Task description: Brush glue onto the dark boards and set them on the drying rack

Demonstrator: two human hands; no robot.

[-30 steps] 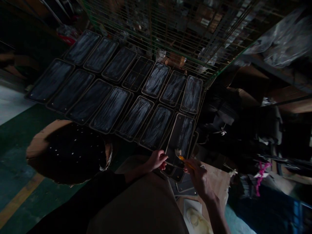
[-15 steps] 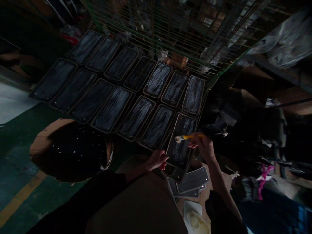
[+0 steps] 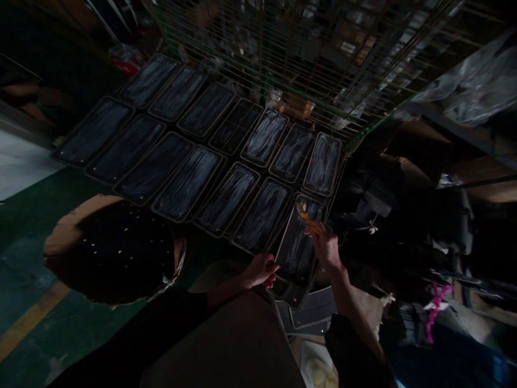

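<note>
My right hand (image 3: 325,249) is closed around a small brush (image 3: 304,213) with an orange handle, its bristles resting on the far end of a dark rectangular panel (image 3: 297,253). White streaks cover part of that panel. My left hand (image 3: 262,270) pinches the panel's near left corner with closed fingers. Several similar dark panels (image 3: 226,196), smeared with white, lie in two rows on the floor beyond. More panels (image 3: 313,315) are stacked just under my right forearm.
A round cardboard piece with a dark dotted top (image 3: 113,250) lies at the left. A green wire cage (image 3: 291,59) stands behind the rows. A white dish of pale paste (image 3: 317,369) sits near my right elbow. Dark clutter and a pink ribbon (image 3: 438,304) fill the right side.
My right hand has carried the brush from the panel's near end up to its far end, leaving more white streaks. My left hand has stayed at the near corner.
</note>
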